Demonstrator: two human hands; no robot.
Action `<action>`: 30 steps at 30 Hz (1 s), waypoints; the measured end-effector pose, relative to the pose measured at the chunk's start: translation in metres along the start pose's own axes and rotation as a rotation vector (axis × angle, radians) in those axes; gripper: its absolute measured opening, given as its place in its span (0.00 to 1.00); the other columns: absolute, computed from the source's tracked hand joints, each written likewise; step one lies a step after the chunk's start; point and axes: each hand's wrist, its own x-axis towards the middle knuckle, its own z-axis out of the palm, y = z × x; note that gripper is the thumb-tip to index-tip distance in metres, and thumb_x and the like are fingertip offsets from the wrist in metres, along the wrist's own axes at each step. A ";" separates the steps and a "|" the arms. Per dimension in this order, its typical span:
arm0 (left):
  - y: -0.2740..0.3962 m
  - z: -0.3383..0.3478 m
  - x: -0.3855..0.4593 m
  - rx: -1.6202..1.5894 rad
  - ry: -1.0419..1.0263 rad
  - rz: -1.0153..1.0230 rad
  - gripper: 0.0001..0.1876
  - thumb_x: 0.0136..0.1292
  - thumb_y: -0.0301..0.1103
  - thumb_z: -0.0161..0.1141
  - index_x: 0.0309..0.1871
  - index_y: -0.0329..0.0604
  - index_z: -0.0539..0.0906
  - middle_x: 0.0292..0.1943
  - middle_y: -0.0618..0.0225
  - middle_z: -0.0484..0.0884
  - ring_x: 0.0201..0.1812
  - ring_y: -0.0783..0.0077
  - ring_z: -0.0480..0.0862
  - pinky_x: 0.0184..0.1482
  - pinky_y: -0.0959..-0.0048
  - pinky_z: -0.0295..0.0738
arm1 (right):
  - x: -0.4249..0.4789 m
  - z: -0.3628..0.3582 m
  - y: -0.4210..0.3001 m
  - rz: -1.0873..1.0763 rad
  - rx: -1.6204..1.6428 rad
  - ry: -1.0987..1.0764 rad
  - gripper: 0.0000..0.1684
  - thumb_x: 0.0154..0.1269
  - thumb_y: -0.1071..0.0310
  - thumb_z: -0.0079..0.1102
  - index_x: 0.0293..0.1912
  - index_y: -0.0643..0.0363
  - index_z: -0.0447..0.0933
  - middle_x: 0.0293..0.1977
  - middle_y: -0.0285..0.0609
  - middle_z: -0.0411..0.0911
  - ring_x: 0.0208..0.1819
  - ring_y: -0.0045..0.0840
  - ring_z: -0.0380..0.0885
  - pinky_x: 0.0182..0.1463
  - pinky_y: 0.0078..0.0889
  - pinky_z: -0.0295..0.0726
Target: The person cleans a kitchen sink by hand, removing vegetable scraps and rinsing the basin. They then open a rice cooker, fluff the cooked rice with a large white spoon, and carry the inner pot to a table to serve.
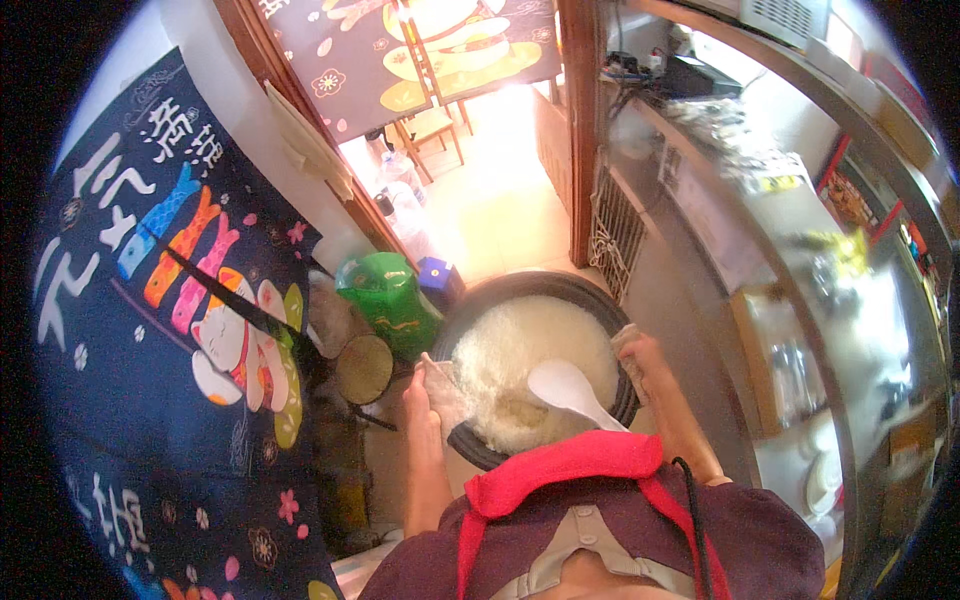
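Note:
In front of my body is a large round dark pot (525,281) full of cooked white rice (536,330). A white plastic rice paddle (559,382) lies on the rice, its handle running toward my red apron (562,469). My left hand (424,397) grips the pot's left side through a pale cloth (448,394). At the right side, my right hand (643,354) holds the rim with another piece of cloth (628,364) under the fingers. The pot's underside is hidden from view.
A wooden-framed doorway (581,135) stands ahead, hung with a split curtain (480,52). At left are a dark patterned curtain (172,360), a green bag (390,300) and a blue box (441,276). A counter with shelves (780,277) runs along the right.

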 end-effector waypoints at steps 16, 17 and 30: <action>0.145 0.184 0.345 -0.206 0.033 -0.064 0.20 0.63 0.48 0.52 0.41 0.38 0.80 0.35 0.61 0.80 0.33 0.61 0.82 0.35 0.63 0.80 | 0.473 0.153 -0.095 0.143 0.321 -0.194 0.11 0.40 0.80 0.50 0.29 0.66 0.77 0.31 0.39 0.75 0.33 0.23 0.73 0.34 0.19 0.71; 0.154 0.202 0.364 -0.205 0.015 -0.102 0.21 0.63 0.48 0.51 0.41 0.37 0.80 0.35 0.60 0.80 0.33 0.60 0.82 0.33 0.62 0.80 | 0.499 0.158 -0.095 0.100 0.338 -0.221 0.11 0.40 0.80 0.50 0.29 0.66 0.77 0.32 0.39 0.75 0.34 0.23 0.72 0.35 0.18 0.70; 0.269 0.371 0.629 -0.153 -0.037 -0.204 0.21 0.65 0.49 0.47 0.42 0.38 0.79 0.34 0.60 0.81 0.32 0.60 0.82 0.33 0.62 0.80 | 0.790 0.240 -0.140 0.265 0.189 -0.049 0.11 0.40 0.79 0.51 0.30 0.63 0.75 0.28 0.38 0.73 0.31 0.25 0.71 0.35 0.21 0.70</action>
